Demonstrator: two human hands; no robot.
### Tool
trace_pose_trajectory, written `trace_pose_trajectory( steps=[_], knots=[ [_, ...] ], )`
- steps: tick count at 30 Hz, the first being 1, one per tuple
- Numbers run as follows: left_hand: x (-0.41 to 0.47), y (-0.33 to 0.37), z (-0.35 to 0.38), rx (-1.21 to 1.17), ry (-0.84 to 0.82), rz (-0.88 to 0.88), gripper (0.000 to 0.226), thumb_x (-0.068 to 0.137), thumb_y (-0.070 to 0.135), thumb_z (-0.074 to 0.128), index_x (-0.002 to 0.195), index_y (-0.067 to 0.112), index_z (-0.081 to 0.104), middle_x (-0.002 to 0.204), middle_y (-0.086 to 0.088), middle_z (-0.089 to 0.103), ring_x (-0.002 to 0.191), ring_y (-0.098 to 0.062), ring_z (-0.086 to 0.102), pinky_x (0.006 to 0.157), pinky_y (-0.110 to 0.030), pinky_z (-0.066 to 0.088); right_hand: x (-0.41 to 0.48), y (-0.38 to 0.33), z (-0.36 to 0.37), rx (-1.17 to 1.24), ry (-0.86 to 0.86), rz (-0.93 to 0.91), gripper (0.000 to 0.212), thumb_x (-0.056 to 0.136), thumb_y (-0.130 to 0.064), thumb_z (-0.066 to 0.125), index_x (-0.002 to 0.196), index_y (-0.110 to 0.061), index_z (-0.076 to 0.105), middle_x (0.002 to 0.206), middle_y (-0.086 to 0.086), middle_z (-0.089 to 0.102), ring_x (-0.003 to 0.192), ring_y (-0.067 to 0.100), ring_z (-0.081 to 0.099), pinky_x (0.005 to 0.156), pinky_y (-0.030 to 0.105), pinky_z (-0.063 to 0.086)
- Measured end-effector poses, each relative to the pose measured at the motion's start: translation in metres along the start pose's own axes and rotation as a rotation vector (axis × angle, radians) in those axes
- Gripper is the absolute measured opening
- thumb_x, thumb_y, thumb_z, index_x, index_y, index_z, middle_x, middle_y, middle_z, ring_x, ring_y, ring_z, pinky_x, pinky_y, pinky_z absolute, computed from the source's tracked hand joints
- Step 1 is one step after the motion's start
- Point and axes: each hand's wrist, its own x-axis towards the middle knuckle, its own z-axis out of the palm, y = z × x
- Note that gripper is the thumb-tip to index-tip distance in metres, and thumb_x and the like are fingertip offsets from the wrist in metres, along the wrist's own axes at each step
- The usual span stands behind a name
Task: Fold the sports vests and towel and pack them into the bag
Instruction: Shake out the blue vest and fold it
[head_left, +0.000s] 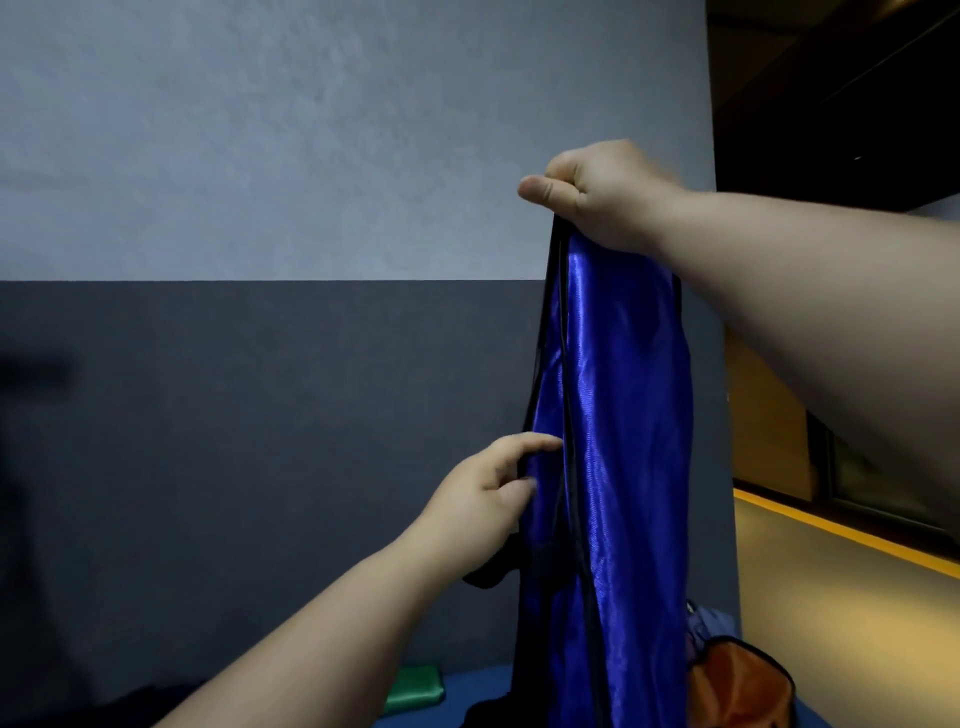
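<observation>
Your right hand (597, 192) is fisted tight on the top of the blue sports vest (623, 415), which hangs full length in the air before the wall; your left hand (488, 493) pinches its black-trimmed edge about halfway down. Cloth is glossy, satin-slick and limp, so it will probably slide: hold the top firm and bring trim to trim before laying it flat. Crumpled orange fabric (737, 686) lies below right, a green folded piece (415, 688) below left.

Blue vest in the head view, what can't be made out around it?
Blue vest: lower end cut off by the bottom edge of the head view.
Orange fabric: partly behind the vest and cut off below; vest or bag, cannot tell.
Green fabric: partly hidden by the left forearm.
</observation>
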Motion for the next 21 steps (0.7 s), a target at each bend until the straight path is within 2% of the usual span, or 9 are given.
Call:
trace_pose_trajectory(
  steps=[2,4,6,7,10,12,14,18,21],
  knots=[
    [0.000,0.003,0.004,-0.032,0.041,0.003,0.022,0.090,0.054,0.052,0.107,0.047,0.063,0.105,-0.006,0.068,0.097,-0.022,0.065,0.093,-0.046,0.052,0.000,-0.002,0.001,-0.009,-0.003,0.016,0.056,0.096,-0.060,0.039,0.066,-0.013,0.042,0.065,0.002,0.046,0.077,0.031,0.050,0.067,0.038,0.036],
    [0.002,0.002,0.009,-0.077,0.055,0.006,0.046,0.078,0.072,0.058,0.110,0.039,0.063,0.104,0.003,0.070,0.094,-0.013,0.066,0.088,-0.034,0.053,-0.002,-0.005,0.002,0.004,-0.008,0.027,0.056,0.097,-0.059,0.039,0.066,-0.013,0.040,0.064,0.001,0.045,0.075,0.028,0.048,0.065,0.037,0.032],
    [0.002,0.005,0.014,-0.090,0.033,0.004,0.049,0.073,0.065,0.070,0.110,0.034,0.064,0.099,0.008,0.068,0.084,-0.002,0.066,0.077,-0.020,0.051,-0.003,-0.007,0.003,0.017,-0.011,0.029,0.056,0.096,-0.060,0.039,0.065,-0.013,0.040,0.064,0.002,0.044,0.073,0.028,0.047,0.065,0.037,0.033],
    [0.002,0.004,0.016,-0.091,0.018,-0.009,0.039,0.074,0.057,0.072,0.104,0.033,0.067,0.100,0.009,0.068,0.083,-0.001,0.066,0.072,-0.018,0.050,-0.003,-0.008,0.003,0.014,-0.014,0.029,0.056,0.096,-0.060,0.039,0.066,-0.013,0.040,0.064,0.002,0.045,0.073,0.028,0.047,0.064,0.037,0.033],
    [0.001,0.001,0.020,-0.082,0.011,-0.043,0.016,0.083,0.042,0.073,0.086,0.026,0.070,0.106,-0.003,0.067,0.076,-0.012,0.068,0.060,-0.023,0.052,-0.005,-0.008,0.004,-0.026,-0.025,0.031,0.056,0.095,-0.063,0.037,0.070,-0.013,0.044,0.066,0.002,0.047,0.072,0.027,0.046,0.057,0.035,0.029],
    [-0.001,0.001,0.018,-0.139,-0.018,-0.046,0.031,0.082,0.043,0.072,0.094,0.015,0.068,0.107,-0.017,0.066,0.083,-0.023,0.068,0.070,-0.043,0.057,-0.007,-0.005,0.005,-0.045,-0.035,0.035,0.056,0.095,-0.063,0.037,0.069,-0.014,0.043,0.066,0.001,0.047,0.071,0.026,0.046,0.054,0.034,0.026],
    [-0.002,0.001,0.014,-0.204,-0.039,-0.059,0.051,0.074,0.046,0.070,0.101,0.004,0.061,0.110,-0.026,0.062,0.088,-0.032,0.064,0.086,-0.059,0.050,-0.009,-0.001,0.005,-0.054,-0.038,0.039,0.056,0.095,-0.063,0.037,0.071,-0.013,0.045,0.067,0.001,0.047,0.073,0.027,0.047,0.056,0.036,0.027],
    [0.000,-0.002,0.006,-0.216,-0.022,-0.046,0.033,0.073,0.028,0.063,0.099,0.008,0.065,0.113,-0.018,0.065,0.098,-0.031,0.067,0.093,-0.051,0.050,-0.012,0.004,0.006,-0.035,-0.043,0.062,0.057,0.094,-0.063,0.037,0.068,-0.012,0.042,0.066,0.001,0.047,0.074,0.028,0.047,0.058,0.036,0.027],
    [0.001,-0.004,0.000,-0.202,-0.099,-0.045,0.027,0.065,0.023,0.063,0.088,0.012,0.069,0.108,-0.004,0.065,0.095,-0.022,0.067,0.089,-0.039,0.052,-0.013,0.004,0.007,-0.032,-0.048,0.067,0.058,0.094,-0.064,0.037,0.067,-0.013,0.041,0.067,0.001,0.047,0.074,0.027,0.047,0.056,0.036,0.026]
  ],
)
